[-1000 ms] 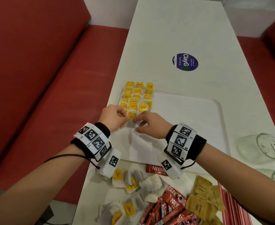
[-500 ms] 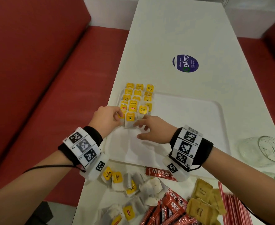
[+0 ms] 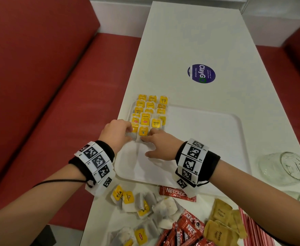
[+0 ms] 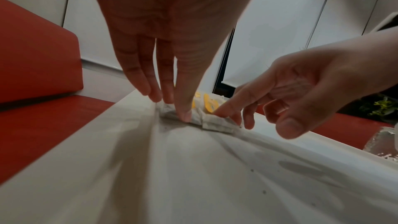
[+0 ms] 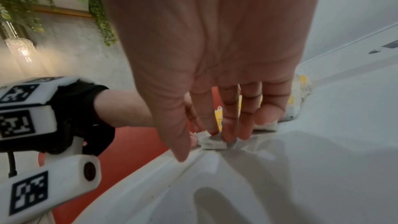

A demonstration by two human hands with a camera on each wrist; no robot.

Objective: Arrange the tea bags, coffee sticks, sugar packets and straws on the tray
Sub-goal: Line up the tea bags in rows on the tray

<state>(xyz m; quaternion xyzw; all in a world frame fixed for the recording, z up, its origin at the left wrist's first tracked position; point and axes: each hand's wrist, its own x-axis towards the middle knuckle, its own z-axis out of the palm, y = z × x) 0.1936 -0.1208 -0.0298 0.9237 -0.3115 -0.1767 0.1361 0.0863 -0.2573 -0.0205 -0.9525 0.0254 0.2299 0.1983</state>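
A white tray lies on the table, with several yellow-tagged tea bags in rows at its far left corner. My left hand presses straight fingers on a tea bag at the left end of the nearest row. My right hand rests its fingertips on the neighbouring tea bag, thumb free. Near the table's front edge lie loose tea bags, red coffee sticks, brown sugar packets and red straws.
Two clear glasses lie on the table right of the tray. A round blue sticker marks the far tabletop. A red bench runs along the left side. The tray's right part is bare.
The tea bag my hands brought together a second ago now lies flat in the nearest row. Both hands have flattened their fingers onto the bags there.
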